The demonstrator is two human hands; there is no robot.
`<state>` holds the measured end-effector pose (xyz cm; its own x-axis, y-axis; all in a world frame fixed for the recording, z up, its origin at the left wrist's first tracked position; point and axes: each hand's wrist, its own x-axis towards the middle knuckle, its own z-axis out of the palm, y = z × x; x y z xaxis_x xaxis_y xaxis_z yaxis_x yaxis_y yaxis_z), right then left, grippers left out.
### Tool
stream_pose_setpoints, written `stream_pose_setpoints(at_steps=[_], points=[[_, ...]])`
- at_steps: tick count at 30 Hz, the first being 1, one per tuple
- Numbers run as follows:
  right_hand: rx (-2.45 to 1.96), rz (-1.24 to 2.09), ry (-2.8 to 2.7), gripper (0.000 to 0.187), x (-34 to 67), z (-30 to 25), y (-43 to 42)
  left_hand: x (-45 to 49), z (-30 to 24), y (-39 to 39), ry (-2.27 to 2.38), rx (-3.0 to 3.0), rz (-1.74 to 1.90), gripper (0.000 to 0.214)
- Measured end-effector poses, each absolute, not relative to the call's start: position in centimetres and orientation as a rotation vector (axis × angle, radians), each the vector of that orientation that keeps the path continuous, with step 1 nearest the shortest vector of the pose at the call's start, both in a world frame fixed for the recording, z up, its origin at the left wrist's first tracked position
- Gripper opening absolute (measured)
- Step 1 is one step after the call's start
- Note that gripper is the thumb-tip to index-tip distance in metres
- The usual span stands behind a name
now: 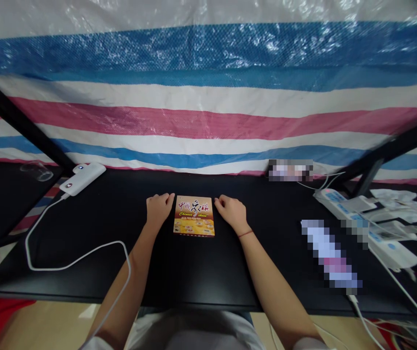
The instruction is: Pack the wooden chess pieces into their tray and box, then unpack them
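Observation:
A flat Chinese chess box, orange and white with red lettering, lies on the black table in front of me. My left hand rests palm down just left of the box, fingers loosely curled and touching its top left corner. On the box's other side lies my right hand, also palm down, its fingers near the top right corner. Neither hand holds anything. A red string circles my right wrist.
Two white power banks with a white cable sit at the back left, next to a clear plastic cup. White power strips and cables crowd the right side. A striped tarpaulin hangs behind the table.

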<state>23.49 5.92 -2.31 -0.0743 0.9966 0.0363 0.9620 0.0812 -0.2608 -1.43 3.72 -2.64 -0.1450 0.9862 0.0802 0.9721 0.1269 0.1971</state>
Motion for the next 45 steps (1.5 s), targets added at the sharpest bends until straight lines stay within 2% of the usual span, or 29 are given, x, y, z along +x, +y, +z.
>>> stream_pose_setpoints(at_steps=[5,10,15,18,21,23,25,36,40,45], points=[[-1.975,0.239,-2.142,0.031,23.5,-2.3,5.9,-1.5,-2.8,3.7,2.315,1.981,0.363,0.04],[-1.987,0.269,-2.143,0.03,23.4,-1.8,5.7,-1.5,-3.1,3.6,2.257,1.926,0.541,0.03],[-1.918,0.308,-2.162,0.03,23.6,-1.5,5.0,-1.6,-3.1,3.5,2.207,1.881,0.606,0.037],[-1.787,0.34,-2.174,0.039,23.8,-1.5,4.3,-1.6,-2.7,3.4,2.124,1.859,0.688,0.034],[-1.641,0.431,-2.132,0.053,23.6,-1.6,3.6,-1.1,-2.3,3.1,1.901,1.897,0.991,0.034],[-1.6,0.483,-2.078,0.056,23.4,-1.7,3.1,-0.5,-2.2,2.7,1.731,1.969,1.117,0.036],[-1.583,0.512,-2.039,0.057,23.2,-2.0,2.8,0.2,-2.2,2.4,1.611,2.044,1.095,0.037],[-1.344,0.874,-1.58,0.044,22.8,-2.5,2.6,0.7,-4.0,2.5,1.493,2.134,0.859,0.041],[-1.208,0.968,-1.505,0.037,21.9,-2.3,2.5,0.4,-2.9,2.3,1.485,2.133,0.905,0.041],[-1.083,0.914,-1.591,0.029,21.0,-1.7,2.1,1.3,-0.3,1.3,1.412,2.082,0.912,0.042]])
